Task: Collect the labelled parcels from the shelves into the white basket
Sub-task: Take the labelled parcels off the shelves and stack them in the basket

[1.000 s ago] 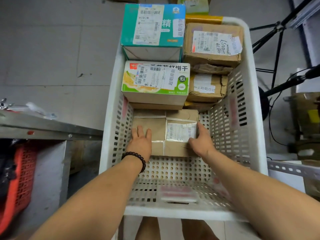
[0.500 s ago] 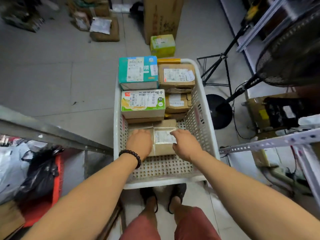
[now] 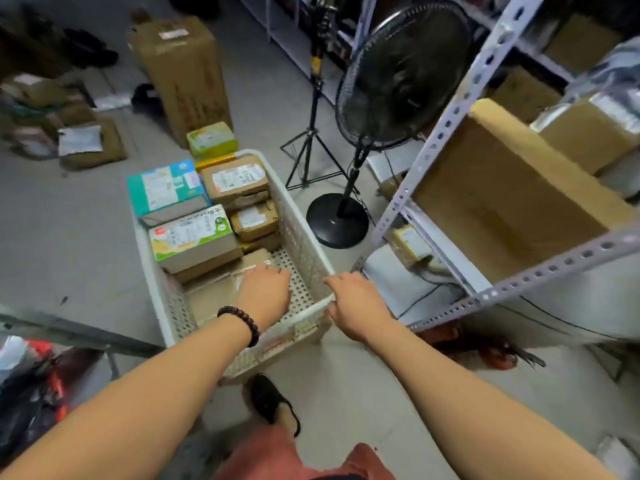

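Observation:
The white basket (image 3: 304, 233) stands on the floor and holds several labelled parcels. At its far end are a teal box (image 3: 166, 188) and a taped brown parcel (image 3: 235, 178). Closer to me lie a green-and-white box (image 3: 192, 237) and a small brown parcel (image 3: 254, 220). A flat brown parcel (image 3: 211, 296) lies on the basket's bottom. My left hand (image 3: 265, 289), with a bead bracelet at the wrist, rests palm down on it and covers its label. My right hand (image 3: 353, 299) is at the basket's near right corner; whether it grips the rim is hidden.
A black standing fan (image 3: 401, 74) and a tripod (image 3: 311, 133) stand just right of the basket. A perforated metal shelf rack (image 3: 450, 116) holds a big cardboard box (image 3: 502, 188). A tall carton (image 3: 180, 71) and loose parcels (image 3: 90, 143) sit on the floor beyond. Another shelf edge (image 3: 69, 330) is at left.
My right hand left the flat parcel and moved right to the basket's corner. My left hand slid right over the label. The view rose and turned toward the right shelves.

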